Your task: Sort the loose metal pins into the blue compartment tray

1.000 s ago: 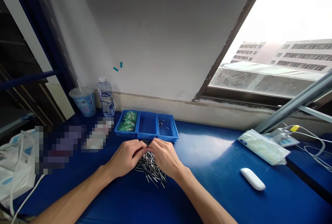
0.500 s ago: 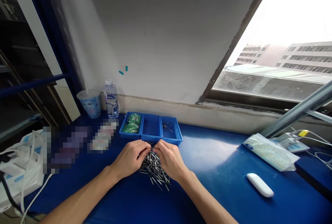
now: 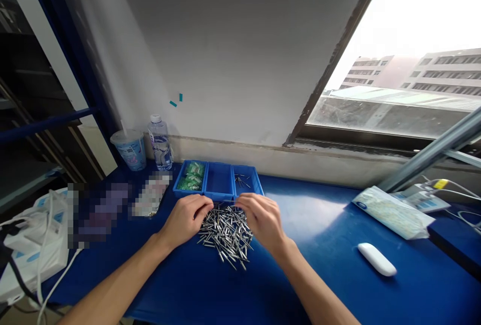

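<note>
A loose pile of slender metal pins (image 3: 227, 234) is spread on the blue bench (image 3: 210, 295), in front of a row of three trays. The left hand (image 3: 190, 218) is positioned over the left rear edge of the pile, with thumb and fingers curled toward each other; whether they are closed on a pin cannot be determined. The right hand (image 3: 263, 214) is positioned over the right rear edge, fingers bent inward toward the left hand; its fingertips are partly hidden, and its grip cannot be determined. The two hands are held apart. At the right, a white rounded case (image 3: 377, 259) is laid on the bench; at the left, a white power strip (image 3: 35, 265) is placed with cables across it. Beyond the pile, green packets (image 3: 191, 176) are contained in the left tray (image 3: 185, 194). The middle tray (image 3: 219, 179) is set between the left tray and the right tray (image 3: 257, 183), in which a few thin metal pieces (image 3: 241, 181) are contained. A soft plastic packet (image 3: 393, 213) is placed at the far right. A clear bottle (image 3: 161, 145) and a lidded cup (image 3: 130, 150) are stood upright near the wall (image 3: 233, 64).
</note>
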`<state>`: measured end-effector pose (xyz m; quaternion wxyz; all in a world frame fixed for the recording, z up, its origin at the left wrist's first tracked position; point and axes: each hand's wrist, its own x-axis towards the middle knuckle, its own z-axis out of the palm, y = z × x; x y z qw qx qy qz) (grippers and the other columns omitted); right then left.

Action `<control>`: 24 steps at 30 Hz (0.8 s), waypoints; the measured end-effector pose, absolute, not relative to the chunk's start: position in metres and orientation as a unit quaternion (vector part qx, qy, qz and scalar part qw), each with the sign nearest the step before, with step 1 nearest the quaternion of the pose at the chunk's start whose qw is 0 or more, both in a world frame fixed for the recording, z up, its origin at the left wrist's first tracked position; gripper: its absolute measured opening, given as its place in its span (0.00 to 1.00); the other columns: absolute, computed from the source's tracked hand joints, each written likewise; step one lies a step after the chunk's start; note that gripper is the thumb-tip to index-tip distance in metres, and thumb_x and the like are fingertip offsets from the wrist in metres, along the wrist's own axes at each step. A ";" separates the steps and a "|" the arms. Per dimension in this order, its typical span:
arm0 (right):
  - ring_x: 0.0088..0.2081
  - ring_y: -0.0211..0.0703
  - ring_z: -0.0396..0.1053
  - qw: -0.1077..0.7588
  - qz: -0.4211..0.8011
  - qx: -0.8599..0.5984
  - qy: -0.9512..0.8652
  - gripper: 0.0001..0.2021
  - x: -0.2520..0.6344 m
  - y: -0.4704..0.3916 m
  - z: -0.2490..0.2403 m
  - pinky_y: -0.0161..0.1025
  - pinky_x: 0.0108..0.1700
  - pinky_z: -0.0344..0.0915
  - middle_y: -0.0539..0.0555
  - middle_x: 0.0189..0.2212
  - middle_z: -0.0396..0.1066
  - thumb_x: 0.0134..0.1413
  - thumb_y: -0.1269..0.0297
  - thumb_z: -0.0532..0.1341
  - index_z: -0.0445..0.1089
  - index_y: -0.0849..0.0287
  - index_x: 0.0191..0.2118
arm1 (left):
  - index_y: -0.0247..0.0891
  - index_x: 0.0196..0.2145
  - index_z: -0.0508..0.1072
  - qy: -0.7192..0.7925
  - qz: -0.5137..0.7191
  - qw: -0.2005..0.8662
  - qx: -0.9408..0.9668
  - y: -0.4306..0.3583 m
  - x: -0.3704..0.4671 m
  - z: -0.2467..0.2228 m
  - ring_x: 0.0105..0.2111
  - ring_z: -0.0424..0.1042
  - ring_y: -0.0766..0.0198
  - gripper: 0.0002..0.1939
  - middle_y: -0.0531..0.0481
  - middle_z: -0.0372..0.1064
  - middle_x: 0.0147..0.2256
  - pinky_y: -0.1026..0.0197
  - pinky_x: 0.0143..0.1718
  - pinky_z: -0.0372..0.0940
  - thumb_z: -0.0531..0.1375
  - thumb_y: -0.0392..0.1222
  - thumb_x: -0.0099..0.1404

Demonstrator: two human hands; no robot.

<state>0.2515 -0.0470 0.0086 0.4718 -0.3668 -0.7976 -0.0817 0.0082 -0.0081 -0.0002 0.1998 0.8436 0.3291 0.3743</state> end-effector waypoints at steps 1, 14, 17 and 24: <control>0.36 0.45 0.78 0.509 -0.110 -0.379 -0.765 0.12 0.257 -0.048 0.013 0.42 0.38 0.72 0.55 0.37 0.80 0.74 0.69 0.55 0.76 0.53 0.42 | 0.39 0.39 0.77 0.351 0.369 0.210 0.834 -0.006 0.005 -0.001 0.33 0.76 0.61 0.13 0.50 0.78 0.33 0.61 0.37 0.65 0.55 0.43 0.78; 0.38 0.49 0.71 0.307 -0.088 -0.492 -0.810 0.09 0.248 -0.042 0.003 0.45 0.42 0.62 0.57 0.37 0.78 0.75 0.69 0.54 0.71 0.58 0.49 | 0.45 0.44 0.82 0.446 0.218 0.190 0.847 0.001 0.007 -0.014 0.22 0.70 0.62 0.15 0.57 0.67 0.20 0.63 0.27 0.54 0.57 0.52 0.76; 0.35 0.48 0.71 0.260 -0.062 -0.483 -0.834 0.07 0.236 -0.044 -0.006 0.45 0.40 0.61 0.55 0.35 0.78 0.73 0.71 0.56 0.71 0.58 0.48 | 0.45 0.44 0.82 0.451 0.220 0.183 0.845 0.001 0.009 -0.014 0.22 0.70 0.63 0.15 0.56 0.69 0.21 0.63 0.27 0.53 0.58 0.52 0.75; 0.35 0.48 0.74 0.248 -0.032 -0.491 -0.834 0.05 0.236 -0.040 -0.015 0.44 0.40 0.63 0.54 0.33 0.78 0.71 0.72 0.59 0.72 0.58 0.47 | 0.44 0.40 0.81 0.439 0.231 0.168 0.852 -0.001 0.013 -0.016 0.21 0.68 0.64 0.13 0.57 0.67 0.21 0.64 0.28 0.53 0.57 0.48 0.75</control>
